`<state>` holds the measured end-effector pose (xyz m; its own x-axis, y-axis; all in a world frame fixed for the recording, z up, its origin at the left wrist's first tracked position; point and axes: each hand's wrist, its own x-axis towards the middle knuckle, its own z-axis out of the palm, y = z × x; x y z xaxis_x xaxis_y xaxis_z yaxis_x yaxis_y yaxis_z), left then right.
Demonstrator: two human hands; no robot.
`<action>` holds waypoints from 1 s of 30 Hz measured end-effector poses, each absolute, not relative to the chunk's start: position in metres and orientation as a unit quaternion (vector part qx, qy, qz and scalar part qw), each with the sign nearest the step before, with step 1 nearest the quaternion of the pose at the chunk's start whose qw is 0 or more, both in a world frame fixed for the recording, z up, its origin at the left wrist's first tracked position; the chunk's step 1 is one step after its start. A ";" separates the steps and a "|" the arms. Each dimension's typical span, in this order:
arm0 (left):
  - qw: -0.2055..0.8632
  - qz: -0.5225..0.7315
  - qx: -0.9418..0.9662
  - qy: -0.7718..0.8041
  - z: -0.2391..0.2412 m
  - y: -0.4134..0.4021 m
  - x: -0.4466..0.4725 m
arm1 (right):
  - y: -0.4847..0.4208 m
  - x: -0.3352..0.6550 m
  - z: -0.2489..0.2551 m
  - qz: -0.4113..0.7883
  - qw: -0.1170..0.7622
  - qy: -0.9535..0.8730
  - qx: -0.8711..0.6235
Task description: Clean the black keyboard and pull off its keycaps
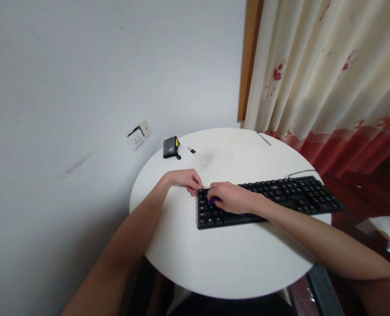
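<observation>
A black keyboard (290, 195) lies across the right half of a round white table (227, 259). My right hand (232, 197) rests over the keyboard's left end, fingers curled round a small purple object (213, 201) that I cannot make out. My left hand (185, 180) lies on the table just left of the keyboard's top-left corner, fingers curled and touching its edge; nothing shows in it.
A small dark pouch with a yellow tab (171, 147) and a tiny tool (192, 152) lie at the table's far edge. A wall socket (138, 135) sits on the white wall. A patterned curtain (326, 74) hangs at the right. The keyboard's cable (300, 172) trails behind it.
</observation>
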<state>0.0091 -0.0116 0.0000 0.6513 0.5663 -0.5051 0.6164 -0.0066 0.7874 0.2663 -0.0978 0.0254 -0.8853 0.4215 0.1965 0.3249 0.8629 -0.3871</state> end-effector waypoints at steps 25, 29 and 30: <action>0.570 -0.024 0.712 0.408 -0.002 -0.010 0.008 | -0.077 0.275 0.017 0.166 0.178 -0.922 -0.301; 0.576 -0.019 0.716 0.394 -0.003 -0.010 0.006 | -0.100 0.264 0.022 0.234 0.146 -0.946 -0.169; 0.576 -0.019 0.719 0.389 -0.003 -0.009 0.006 | -0.106 0.261 0.024 0.253 0.137 -0.948 -0.135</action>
<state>0.0061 -0.0095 -0.0028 0.6965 0.5372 -0.4758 0.5816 -0.0342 0.8128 0.2615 -0.1057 0.0240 -0.9265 0.3243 0.1908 0.1860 0.8356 -0.5169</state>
